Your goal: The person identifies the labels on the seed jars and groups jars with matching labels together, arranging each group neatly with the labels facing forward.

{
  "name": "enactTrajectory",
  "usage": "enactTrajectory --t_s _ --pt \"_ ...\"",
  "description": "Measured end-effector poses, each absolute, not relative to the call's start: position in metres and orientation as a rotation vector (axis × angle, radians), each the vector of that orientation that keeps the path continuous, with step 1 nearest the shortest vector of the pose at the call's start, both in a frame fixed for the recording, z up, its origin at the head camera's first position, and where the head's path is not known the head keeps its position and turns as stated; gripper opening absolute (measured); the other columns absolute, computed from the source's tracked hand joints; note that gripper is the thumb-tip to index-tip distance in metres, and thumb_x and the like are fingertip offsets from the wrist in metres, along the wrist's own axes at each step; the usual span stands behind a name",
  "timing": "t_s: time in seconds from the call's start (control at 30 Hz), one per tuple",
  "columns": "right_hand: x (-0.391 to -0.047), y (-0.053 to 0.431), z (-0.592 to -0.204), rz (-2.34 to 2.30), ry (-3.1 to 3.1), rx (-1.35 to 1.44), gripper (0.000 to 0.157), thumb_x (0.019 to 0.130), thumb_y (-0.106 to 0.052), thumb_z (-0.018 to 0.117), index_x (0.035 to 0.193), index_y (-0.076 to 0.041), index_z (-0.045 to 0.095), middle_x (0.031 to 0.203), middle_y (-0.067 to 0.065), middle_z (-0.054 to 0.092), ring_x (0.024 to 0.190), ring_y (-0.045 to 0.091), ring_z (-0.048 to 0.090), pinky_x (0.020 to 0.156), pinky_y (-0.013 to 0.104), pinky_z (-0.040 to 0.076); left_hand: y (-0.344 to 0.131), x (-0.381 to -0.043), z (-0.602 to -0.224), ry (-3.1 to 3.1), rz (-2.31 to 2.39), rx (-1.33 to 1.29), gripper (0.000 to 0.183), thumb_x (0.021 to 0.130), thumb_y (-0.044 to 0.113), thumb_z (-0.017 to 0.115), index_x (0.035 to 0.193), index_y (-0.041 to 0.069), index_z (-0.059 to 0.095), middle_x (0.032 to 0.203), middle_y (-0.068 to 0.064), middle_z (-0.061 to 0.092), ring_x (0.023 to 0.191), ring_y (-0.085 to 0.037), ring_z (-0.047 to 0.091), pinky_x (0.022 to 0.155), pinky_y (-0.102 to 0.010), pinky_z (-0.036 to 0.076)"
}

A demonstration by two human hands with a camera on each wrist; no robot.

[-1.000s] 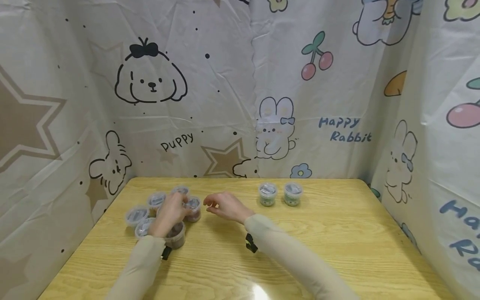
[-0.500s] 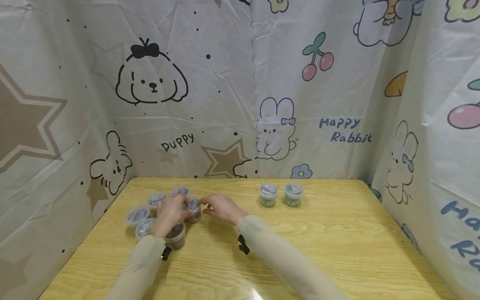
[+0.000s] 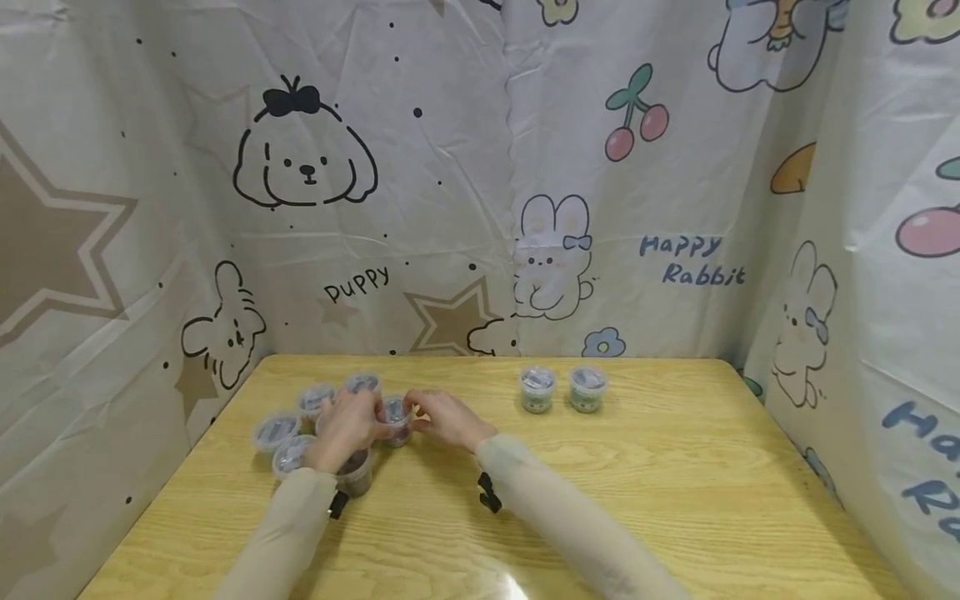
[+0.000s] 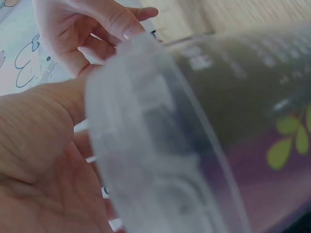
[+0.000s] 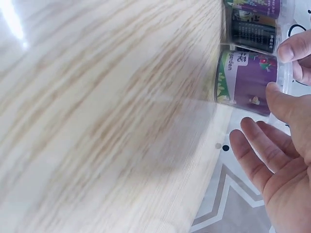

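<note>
A small clear plastic tub (image 3: 397, 427) with a lid and a purple label (image 5: 250, 85) stands between the two hands, left of the table's middle. My left hand (image 3: 348, 423) reaches over the neighbouring tubs and grips its lid from the left, thumb at the near side. From the right, my right hand (image 3: 447, 418) pinches the lid's rim; its thumb (image 5: 282, 99) is on the edge and the lower fingers spread away from the tub. A larger-looking tub (image 4: 262, 111) fills much of the left wrist view, hiding part of the left hand.
Several lidded tubs cluster on the left, among them one at the far left (image 3: 275, 431), one at the back (image 3: 363, 382) and a dark one (image 3: 356, 477) under the left wrist. Two green-labelled tubs (image 3: 537, 392) stand at the back right. Printed curtains (image 3: 450, 167) enclose the table (image 3: 600, 500).
The right hand has come left to the purple-labelled tub and now holds its lid. The left hand and that tub have shifted slightly to the right.
</note>
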State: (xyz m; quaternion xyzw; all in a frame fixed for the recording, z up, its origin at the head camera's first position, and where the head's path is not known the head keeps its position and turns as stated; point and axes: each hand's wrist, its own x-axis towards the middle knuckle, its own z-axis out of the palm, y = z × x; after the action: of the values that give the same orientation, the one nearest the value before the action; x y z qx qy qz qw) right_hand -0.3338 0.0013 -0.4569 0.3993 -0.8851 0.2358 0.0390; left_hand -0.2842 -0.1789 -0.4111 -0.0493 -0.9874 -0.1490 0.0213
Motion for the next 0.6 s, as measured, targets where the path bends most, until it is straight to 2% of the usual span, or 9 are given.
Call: enactTrajectory --t_s 0.1,0.2,0.3,0.37,0.47,0.6 --pt "-0.333 0.002 -0.458 0.754 -2.714 1.230 0.023 0.091 -0.017 0.070 0.112 -0.012 0.060 0.114 0.004 0.069 0.105 0.022 0.067 0.090 0.022 0.052 -0.178 -0.284 -0.412 -3.053 -0.462 -0.209 0.026 0.078 0.030 0.083 0.070 0.017 0.062 0.075 0.002 0.059 0.088 -0.028 0.049 0.080 -0.047 0.029" --pt "-0.333 0.004 -0.458 0.747 -2.712 1.232 0.022 0.091 -0.018 0.070 0.110 -0.013 0.060 0.113 0.003 0.069 0.106 0.020 0.066 0.090 0.021 0.052 -0.176 -0.285 -0.413 -3.037 -0.479 -0.261 0.026 0.077 0.026 0.083 0.067 0.016 0.061 0.070 0.003 0.058 0.083 -0.027 0.049 0.086 -0.052 0.028" --pt "-0.333 0.007 -0.461 0.766 -2.700 1.245 0.021 0.092 -0.019 0.070 0.109 -0.012 0.060 0.111 0.003 0.069 0.105 0.019 0.066 0.090 0.022 0.052 -0.173 -0.286 -0.415 -3.007 -0.492 -0.306 0.031 0.076 0.029 0.084 0.063 0.015 0.059 0.064 0.004 0.057 0.073 -0.022 0.050 0.092 -0.057 0.028" --pt "-0.333 0.011 -0.463 0.809 -2.677 1.263 0.020 0.092 -0.017 0.069 0.109 -0.010 0.059 0.111 0.004 0.069 0.105 0.019 0.066 0.091 0.025 0.053 -0.171 -0.286 -0.417 -2.995 -0.484 -0.322 0.034 0.076 0.033 0.084 0.062 0.015 0.059 0.062 0.005 0.056 0.068 -0.019 0.049 0.091 -0.055 0.029" --pt "-0.333 0.017 -0.465 0.892 -2.653 1.292 0.020 0.093 -0.014 0.067 0.110 -0.008 0.059 0.113 0.006 0.068 0.107 0.020 0.066 0.093 0.027 0.053 -0.168 -0.287 -0.418 -2.986 -0.478 -0.340 0.035 0.076 0.037 0.084 0.063 0.016 0.059 0.060 0.005 0.056 0.064 -0.017 0.048 0.082 -0.046 0.031" --pt "-0.334 0.025 -0.462 1.022 -2.654 1.278 0.020 0.093 -0.012 0.066 0.111 -0.007 0.058 0.116 0.009 0.068 0.110 0.022 0.066 0.094 0.029 0.054 -0.163 -0.289 -0.416 -2.976 -0.532 -0.351 0.031 0.078 0.031 0.082 0.066 0.015 0.059 0.060 0.004 0.055 0.057 -0.015 0.047 0.064 -0.033 0.037"
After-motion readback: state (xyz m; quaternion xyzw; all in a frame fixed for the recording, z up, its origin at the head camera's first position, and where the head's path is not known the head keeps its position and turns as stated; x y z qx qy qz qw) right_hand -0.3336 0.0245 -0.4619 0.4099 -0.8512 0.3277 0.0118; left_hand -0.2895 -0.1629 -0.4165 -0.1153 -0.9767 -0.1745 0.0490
